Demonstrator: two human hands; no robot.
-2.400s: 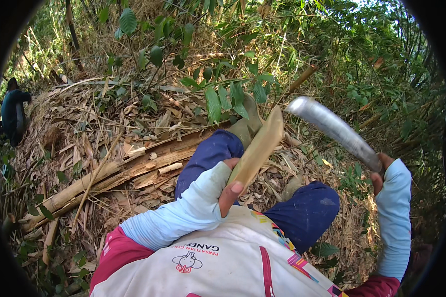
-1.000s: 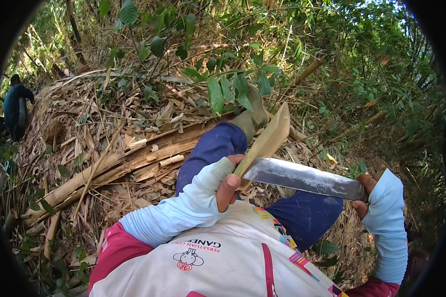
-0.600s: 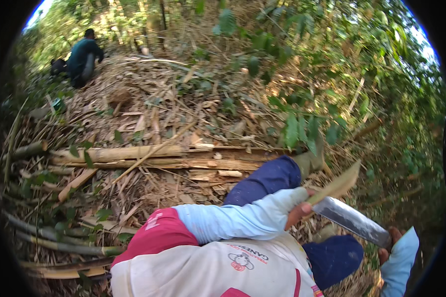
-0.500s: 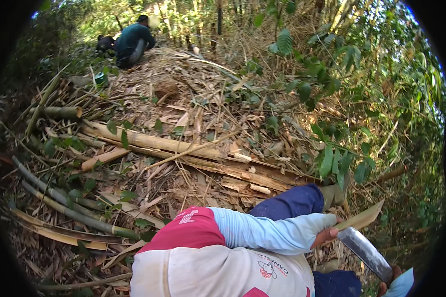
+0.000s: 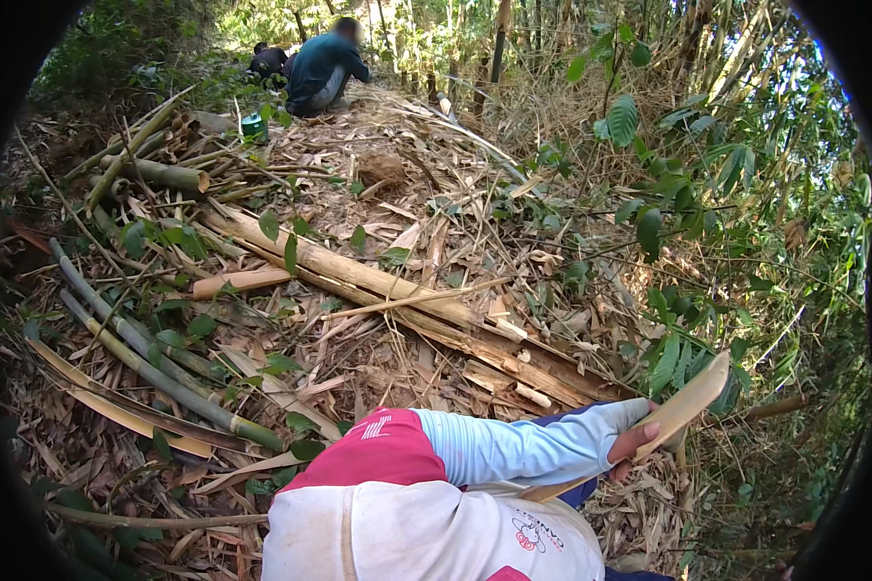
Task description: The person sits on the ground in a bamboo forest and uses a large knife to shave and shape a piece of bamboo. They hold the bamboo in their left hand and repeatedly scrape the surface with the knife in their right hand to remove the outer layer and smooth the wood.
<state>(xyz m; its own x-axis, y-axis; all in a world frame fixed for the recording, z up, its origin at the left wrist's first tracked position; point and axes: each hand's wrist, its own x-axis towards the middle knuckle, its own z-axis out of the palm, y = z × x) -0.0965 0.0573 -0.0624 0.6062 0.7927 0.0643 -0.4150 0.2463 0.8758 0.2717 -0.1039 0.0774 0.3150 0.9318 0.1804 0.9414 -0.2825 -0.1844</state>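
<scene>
Our left hand gripping the slat near the split log, our right hand out of view, hold untellable.

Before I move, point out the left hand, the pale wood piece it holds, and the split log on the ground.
Left hand (image 5: 633,443): head view, middle of the hand.
Pale wood piece (image 5: 691,397): head view, flat face beyond the hand.
Split log (image 5: 363,277): head view, upper side, near mid-length.
</scene>
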